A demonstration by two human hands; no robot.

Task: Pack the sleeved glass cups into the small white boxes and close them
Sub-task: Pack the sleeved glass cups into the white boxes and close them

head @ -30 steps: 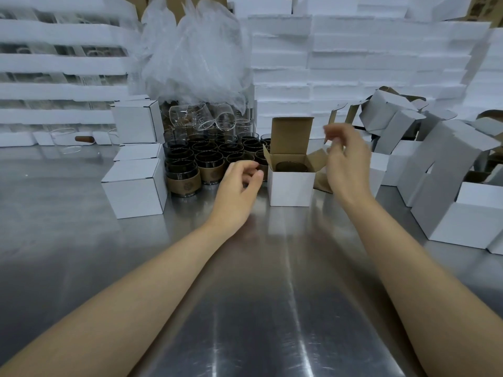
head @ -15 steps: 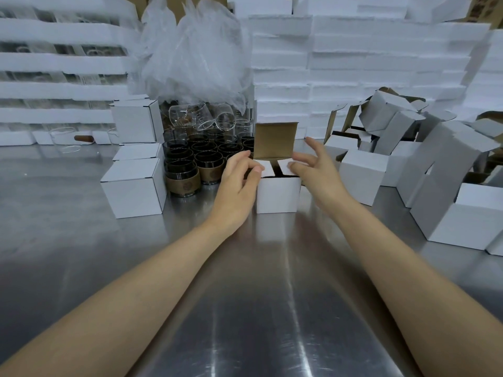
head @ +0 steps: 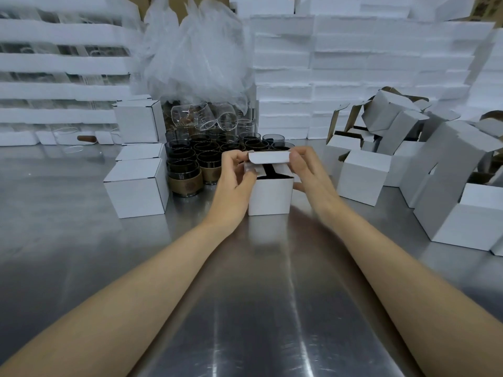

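Both hands have a grip on one small white box (head: 270, 195) at the middle of the steel desk (head: 245, 308). The left hand (head: 236, 183) curls around the box's left top corner, with the fingertips pinching the left end of the lid flap (head: 268, 157). The right hand (head: 304, 174) pinches the right end of the same flap between thumb and forefinger, and its lower fingers press against the right wall of the box. The flap is bent over the opening but not tucked in; a dark gap shows under it. Inside this gap something dark is seen, probably a cup, but the view is too poor to be sure.

At about ten o'clock from the held box stands a group of sleeved glass cups (head: 187, 175), close together, the nearest one with a brown sleeve. Behind them, near twelve o'clock, some clear glasses (head: 206, 118) lie tilted under a heap of crumpled plastic bags (head: 196, 55).

At nine o'clock there are closed white boxes (head: 136, 186): one on the desk, another stacked behind it, and one higher at the back. At three o'clock and further toward two o'clock lies a loose pile of open boxes (head: 381, 148), some upright with flaps up, some tipped on their sides. One closed-looking box (head: 363, 179) stands just beside the right hand.

White foam trays (head: 353, 63) are stacked like a wall along the far edge of the desk.
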